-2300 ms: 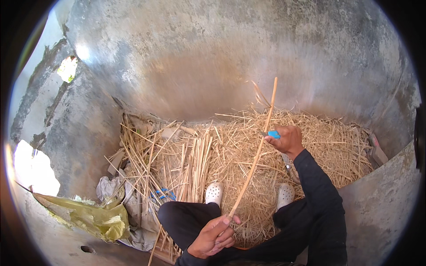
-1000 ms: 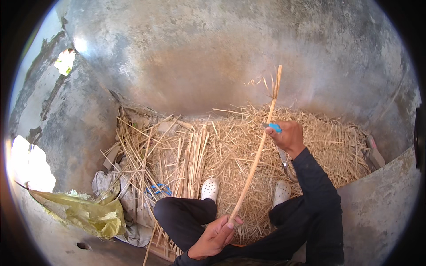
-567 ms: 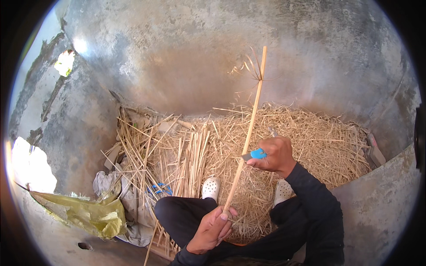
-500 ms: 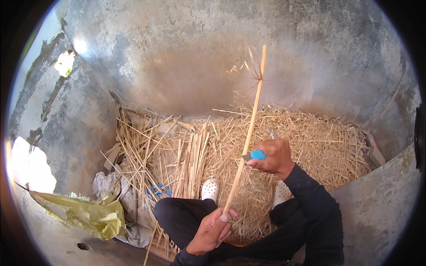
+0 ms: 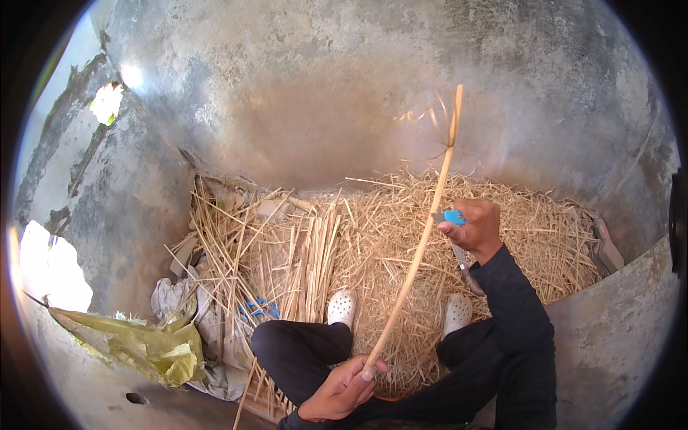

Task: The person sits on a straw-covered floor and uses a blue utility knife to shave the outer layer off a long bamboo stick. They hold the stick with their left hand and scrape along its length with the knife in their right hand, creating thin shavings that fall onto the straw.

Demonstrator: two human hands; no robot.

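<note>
My left hand (image 5: 345, 390) grips the lower end of a long pale bamboo strip (image 5: 408, 287), which slants up and away to the right. Thin curled shavings (image 5: 448, 132) cling near the strip's far end. In my right hand (image 5: 473, 226) is a knife with a blue handle (image 5: 453, 217); its short grey blade meets the strip around mid-length. My right fingers are wrapped round the handle. Below my right wrist, a second knife with a long blade (image 5: 462, 265) lies on the heap of shavings, its lower end near my right shoe.
Pale shavings (image 5: 530, 251) cover the floor ahead and to the right. A bundle of split bamboo strips (image 5: 312, 251) lies to the left, beside a yellow sack (image 5: 158, 351) and blue scraps (image 5: 261, 308). A concrete wall (image 5: 322, 93) rises beyond. My white clogs (image 5: 342, 308) flank the near shavings.
The strip's far end has swung right and slightly down. My right hand with the blue-handled knife has moved right and farther up, uncovering the knife lying on the shavings.
</note>
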